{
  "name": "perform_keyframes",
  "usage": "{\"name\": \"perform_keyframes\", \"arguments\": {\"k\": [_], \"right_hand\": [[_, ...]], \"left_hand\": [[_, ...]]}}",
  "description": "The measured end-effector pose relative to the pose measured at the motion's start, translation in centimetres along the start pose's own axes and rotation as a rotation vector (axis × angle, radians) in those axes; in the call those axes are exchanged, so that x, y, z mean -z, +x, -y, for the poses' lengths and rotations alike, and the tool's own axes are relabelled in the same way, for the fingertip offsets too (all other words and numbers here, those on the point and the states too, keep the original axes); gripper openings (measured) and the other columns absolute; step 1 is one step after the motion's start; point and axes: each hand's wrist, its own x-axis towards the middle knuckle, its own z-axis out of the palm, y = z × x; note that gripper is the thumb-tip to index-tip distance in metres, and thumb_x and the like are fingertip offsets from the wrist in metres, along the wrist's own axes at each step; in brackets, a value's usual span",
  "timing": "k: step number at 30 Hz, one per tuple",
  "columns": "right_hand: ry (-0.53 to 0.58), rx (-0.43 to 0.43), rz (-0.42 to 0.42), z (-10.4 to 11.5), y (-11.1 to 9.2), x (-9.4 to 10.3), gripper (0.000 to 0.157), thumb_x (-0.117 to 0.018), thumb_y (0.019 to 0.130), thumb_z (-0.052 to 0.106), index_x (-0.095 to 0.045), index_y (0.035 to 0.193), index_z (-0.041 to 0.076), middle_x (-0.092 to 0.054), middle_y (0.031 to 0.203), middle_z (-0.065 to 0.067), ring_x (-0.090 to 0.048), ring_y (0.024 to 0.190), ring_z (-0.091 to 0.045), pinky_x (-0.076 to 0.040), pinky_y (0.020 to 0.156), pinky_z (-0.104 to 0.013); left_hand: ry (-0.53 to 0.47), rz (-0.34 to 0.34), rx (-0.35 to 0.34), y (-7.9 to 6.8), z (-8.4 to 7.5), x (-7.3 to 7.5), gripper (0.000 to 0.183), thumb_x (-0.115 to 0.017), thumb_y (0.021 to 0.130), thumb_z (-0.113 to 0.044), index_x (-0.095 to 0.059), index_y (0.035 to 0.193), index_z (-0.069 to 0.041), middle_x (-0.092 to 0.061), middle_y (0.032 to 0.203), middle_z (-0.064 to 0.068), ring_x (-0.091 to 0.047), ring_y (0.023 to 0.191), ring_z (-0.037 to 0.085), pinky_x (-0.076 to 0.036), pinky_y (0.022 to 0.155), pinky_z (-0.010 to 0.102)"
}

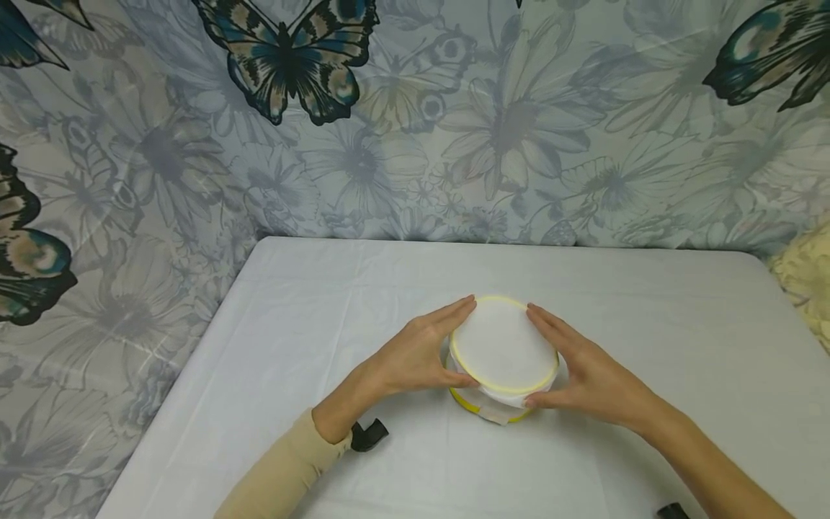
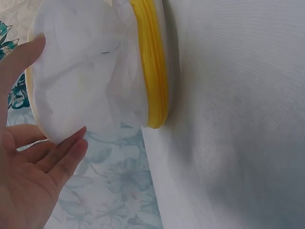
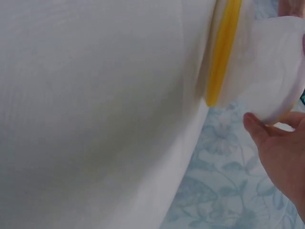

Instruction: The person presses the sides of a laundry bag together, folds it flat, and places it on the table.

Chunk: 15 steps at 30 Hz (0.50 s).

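A round white mesh laundry bag (image 1: 504,346) with thin yellow trim round its top stands upright on the white-covered table. My left hand (image 1: 424,353) holds its left side, fingers at the far rim and thumb at the near rim. Opposite it, my right hand (image 1: 586,367) grips the right side in the same way. Near the bag's base runs a yellow zip band (image 2: 153,67), also visible in the right wrist view as a yellow strip (image 3: 223,52). Thin white mesh wall stretches between the band and the held rim. The bag's inside cannot be made out.
The white tablecloth (image 1: 324,310) spreads around the bag. Behind and to the left hangs grey floral fabric (image 1: 363,166) with large butterflies. Something pale yellow and ruffled (image 1: 804,281) stands at the right edge. A black strap piece (image 1: 369,435) shows at my left wrist.
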Motion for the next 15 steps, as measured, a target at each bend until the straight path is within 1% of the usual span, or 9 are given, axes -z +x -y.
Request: {"name": "perform_keyframes", "arguments": {"k": [2, 4, 6, 8, 10, 15], "right_hand": [[-0.024, -0.002, -0.004, 0.12, 0.0, -0.04, 0.117, -0.083, 0.07, 0.058, -0.02, 0.16, 0.014, -0.024, 0.162, -0.01, -0.033, 0.142, -0.039, -0.025, 0.111, -0.016], [-0.04, 0.001, -0.01, 0.23, 0.05, -0.07, 0.118, -0.083, 0.071, 0.058, -0.021, 0.16, 0.012, -0.024, 0.162, -0.01, -0.034, 0.142, -0.039, -0.033, 0.113, -0.03], [-0.059, 0.007, -0.02, 0.32, 0.1, -0.08, 0.118, -0.083, 0.071, 0.057, -0.021, 0.159, 0.011, -0.025, 0.162, -0.011, -0.036, 0.14, -0.04, -0.039, 0.109, -0.046], [-0.077, 0.014, -0.03, 0.36, 0.15, -0.1, 0.117, -0.084, 0.071, 0.056, -0.021, 0.159, 0.009, -0.026, 0.161, -0.012, -0.037, 0.139, -0.041, -0.041, 0.102, -0.057], [-0.089, 0.018, -0.04, 0.38, 0.16, -0.09, 0.116, -0.085, 0.072, 0.054, -0.022, 0.159, 0.009, -0.027, 0.161, -0.012, -0.038, 0.139, -0.04, -0.042, 0.101, -0.059], [-0.085, 0.011, -0.039, 0.33, 0.06, -0.05, 0.116, -0.085, 0.072, 0.053, -0.023, 0.159, 0.009, -0.027, 0.161, -0.011, -0.037, 0.14, -0.04, -0.041, 0.101, -0.058]], "left_hand": [[0.014, -0.005, -0.011, 0.0, -0.02, -0.15, 0.107, -0.088, 0.073, -0.043, -0.031, 0.154, 0.0, -0.031, 0.16, 0.014, -0.029, 0.146, 0.016, -0.031, 0.114, 0.027], [0.022, -0.009, -0.017, 0.0, -0.06, -0.27, 0.106, -0.088, 0.074, -0.043, -0.032, 0.153, 0.0, -0.031, 0.159, 0.014, -0.03, 0.146, 0.017, -0.031, 0.114, 0.027], [0.031, -0.011, -0.016, -0.02, -0.08, -0.39, 0.104, -0.088, 0.074, -0.043, -0.034, 0.152, 0.0, -0.032, 0.159, 0.015, -0.032, 0.145, 0.017, -0.031, 0.114, 0.026], [0.046, -0.012, -0.008, -0.04, -0.13, -0.48, 0.103, -0.088, 0.074, -0.043, -0.036, 0.152, -0.001, -0.032, 0.159, 0.014, -0.034, 0.144, 0.018, -0.033, 0.113, 0.026], [0.07, -0.013, 0.001, -0.04, -0.21, -0.55, 0.102, -0.087, 0.074, -0.045, -0.038, 0.152, -0.002, -0.033, 0.159, 0.013, -0.036, 0.143, 0.019, -0.035, 0.112, 0.027], [0.15, -0.023, 0.041, -0.05, -0.57, -0.63, 0.104, -0.085, 0.073, -0.053, -0.037, 0.153, -0.007, -0.034, 0.159, 0.006, -0.045, 0.137, 0.023, -0.046, 0.105, 0.036]]}}
